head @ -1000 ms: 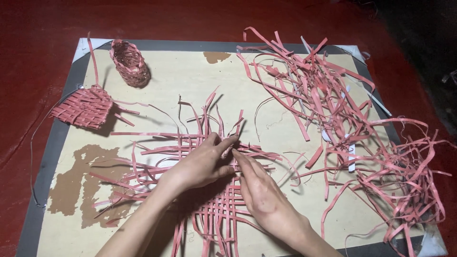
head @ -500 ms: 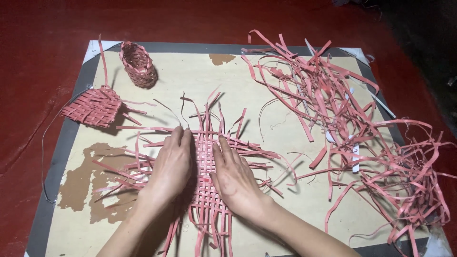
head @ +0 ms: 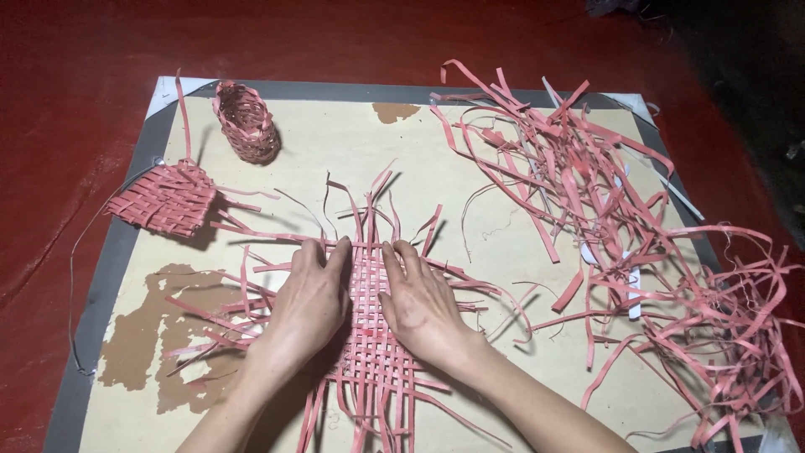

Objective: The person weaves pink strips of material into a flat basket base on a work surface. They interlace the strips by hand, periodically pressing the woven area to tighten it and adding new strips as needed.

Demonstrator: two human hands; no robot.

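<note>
**Pressing the woven mat flat**

Lying flat at the middle of the board (head: pixel 503 252), the woven mat (head: pixel 369 310). Pressing down on it with left hand (head: pixel 306 306) and right hand (head: pixel 423 310), fingers (head: pixel 340 256) spread flat, grasping nothing. Seemingly tightening the weave; probably needing another strip from the loose pile (head: pixel 604 210) right of the mat. Left of it, a small woven square (head: pixel 163 200) and basket (head: pixel 246 122).

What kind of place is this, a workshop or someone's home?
Probably a hand-weaving craft spot, set up on a red floor. A worn board serves as the work surface, a heap of loose pink strips lies ready, and a small finished basket stands beside a half-woven mat.
</note>
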